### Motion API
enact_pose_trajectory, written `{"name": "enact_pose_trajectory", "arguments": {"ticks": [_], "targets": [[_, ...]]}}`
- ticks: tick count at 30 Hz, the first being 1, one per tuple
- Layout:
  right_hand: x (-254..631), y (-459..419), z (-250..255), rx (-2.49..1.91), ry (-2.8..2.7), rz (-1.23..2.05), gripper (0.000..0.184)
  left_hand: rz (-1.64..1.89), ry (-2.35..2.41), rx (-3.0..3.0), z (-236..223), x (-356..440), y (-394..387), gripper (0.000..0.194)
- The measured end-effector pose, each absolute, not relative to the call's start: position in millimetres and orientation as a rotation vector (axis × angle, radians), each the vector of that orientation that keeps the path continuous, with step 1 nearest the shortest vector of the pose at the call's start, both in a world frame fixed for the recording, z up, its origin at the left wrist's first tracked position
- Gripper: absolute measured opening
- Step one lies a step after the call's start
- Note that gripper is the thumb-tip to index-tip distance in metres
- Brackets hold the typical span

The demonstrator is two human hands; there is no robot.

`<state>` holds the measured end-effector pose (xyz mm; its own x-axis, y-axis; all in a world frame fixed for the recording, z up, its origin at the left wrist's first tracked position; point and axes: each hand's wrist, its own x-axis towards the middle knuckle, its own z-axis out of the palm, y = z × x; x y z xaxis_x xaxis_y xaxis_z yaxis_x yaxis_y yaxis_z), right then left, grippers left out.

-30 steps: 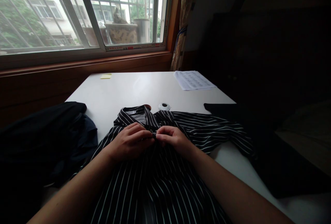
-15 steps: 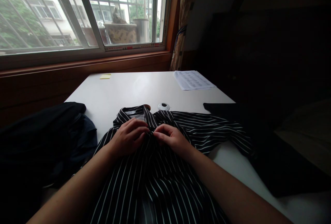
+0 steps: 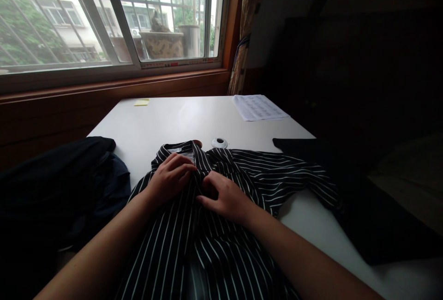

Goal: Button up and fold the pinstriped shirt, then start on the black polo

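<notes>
A black shirt with white stripes (image 3: 166, 244) lies front side up, its collar (image 3: 162, 152) toward the far side and one sleeve (image 3: 290, 171) stretched out to the right. My left hand (image 3: 171, 177) rests just below the collar, its bent fingers closed on the shirt's front edge; the thumb is mostly hidden. Beside it, my right hand (image 3: 226, 196) is over the front opening, with thumb and forefinger apart. The tips of its forefinger are hidden against the cloth. No button can be made out.
The shirt lies on a white table (image 3: 173, 117). Dark clothes (image 3: 69, 175) are heaped at the left, and another dark garment (image 3: 380, 226) lies at the right. Beyond the collar is a small white round object (image 3: 219, 143). Farther back are printed papers (image 3: 259, 107) and yellow sticky notes (image 3: 141, 102).
My right thumb and forefinger have come apart, and that hand has shifted slightly down along the shirt front. My left hand has moved slightly up and left, away from the right fingers.
</notes>
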<state>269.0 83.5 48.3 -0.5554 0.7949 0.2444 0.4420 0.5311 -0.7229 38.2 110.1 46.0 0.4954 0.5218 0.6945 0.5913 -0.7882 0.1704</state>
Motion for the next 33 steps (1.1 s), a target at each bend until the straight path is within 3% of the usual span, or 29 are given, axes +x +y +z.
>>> {"name": "enact_pose_trajectory", "arguments": {"ticks": [7,33], "targets": [[269.3,83.0,41.7,-0.876,-2.382,0.623,0.007,-1.217,-1.069,-2.508,51.3,35.2,112.1,0.013],[273.0,75.9,47.6,-0.597,-2.55,0.522,0.017,-1.229,-1.199,-2.443,48.9,37.3,113.3,0.006]]}}
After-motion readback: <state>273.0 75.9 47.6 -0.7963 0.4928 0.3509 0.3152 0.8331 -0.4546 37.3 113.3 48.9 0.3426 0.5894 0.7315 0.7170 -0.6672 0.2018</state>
